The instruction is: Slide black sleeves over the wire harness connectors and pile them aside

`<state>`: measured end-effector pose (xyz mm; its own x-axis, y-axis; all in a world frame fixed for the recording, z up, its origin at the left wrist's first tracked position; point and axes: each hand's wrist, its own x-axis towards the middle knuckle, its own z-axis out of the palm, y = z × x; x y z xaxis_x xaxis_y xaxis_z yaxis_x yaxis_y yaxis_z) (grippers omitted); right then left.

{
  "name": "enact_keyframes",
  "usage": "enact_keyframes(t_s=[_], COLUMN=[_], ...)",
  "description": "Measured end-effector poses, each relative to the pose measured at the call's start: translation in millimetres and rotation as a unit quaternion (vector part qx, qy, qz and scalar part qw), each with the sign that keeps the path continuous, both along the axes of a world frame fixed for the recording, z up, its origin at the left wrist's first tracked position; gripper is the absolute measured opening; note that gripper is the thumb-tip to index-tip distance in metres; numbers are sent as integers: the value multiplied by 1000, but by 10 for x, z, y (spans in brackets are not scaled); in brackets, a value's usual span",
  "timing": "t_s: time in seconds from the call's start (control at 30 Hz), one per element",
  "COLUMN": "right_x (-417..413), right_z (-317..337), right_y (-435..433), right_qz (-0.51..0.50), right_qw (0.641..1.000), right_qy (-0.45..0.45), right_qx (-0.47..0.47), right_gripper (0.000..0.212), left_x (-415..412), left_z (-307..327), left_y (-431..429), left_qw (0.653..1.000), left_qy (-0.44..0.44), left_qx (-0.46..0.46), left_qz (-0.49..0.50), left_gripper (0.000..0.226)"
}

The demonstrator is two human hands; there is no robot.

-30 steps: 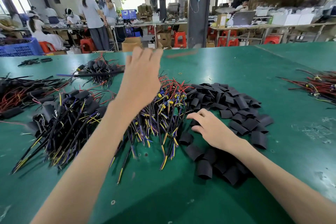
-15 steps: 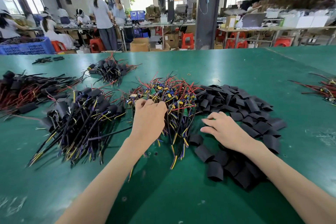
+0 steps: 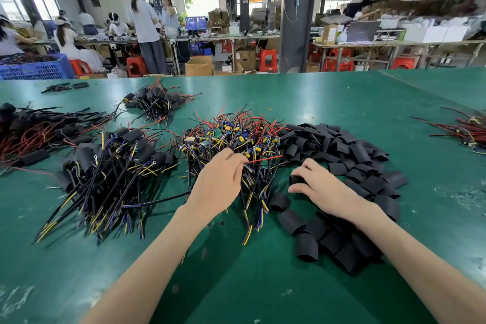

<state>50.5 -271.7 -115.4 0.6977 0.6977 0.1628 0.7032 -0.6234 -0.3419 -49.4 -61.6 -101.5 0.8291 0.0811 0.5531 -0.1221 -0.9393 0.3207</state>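
Pick-up step: at the green tabletop point(image 3: 342, 97), your left hand point(image 3: 218, 181) pinches wires in the single pile of bare harnesses point(image 3: 231, 137). Your right hand point(image 3: 323, 189) curls round one black sleeve point(image 3: 296, 180) beside the sleeve heap point(image 3: 355, 155). Next, likely, free one harness and thread it. Three sleeved piles point(image 3: 113, 166) lie left; loose sleeves number dozens.

The person's two arms
Left hand point(image 3: 218, 184) and right hand point(image 3: 323, 189) bare; both forearms bare down to the frame's edge.
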Motion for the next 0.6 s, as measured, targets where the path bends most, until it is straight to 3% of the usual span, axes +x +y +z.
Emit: enact_keyframes(t_s=[0.6], right_x=[-3], right_z=[16], right_y=[36], right_qz=[5], right_qw=[986], right_qy=[-62], right_qx=[157], right_gripper=[32], left_x=[-20], left_z=[9], left_y=[-17], left_qw=[1000], left_qy=[-12], left_qx=[-23], left_qz=[-15], left_gripper=[15])
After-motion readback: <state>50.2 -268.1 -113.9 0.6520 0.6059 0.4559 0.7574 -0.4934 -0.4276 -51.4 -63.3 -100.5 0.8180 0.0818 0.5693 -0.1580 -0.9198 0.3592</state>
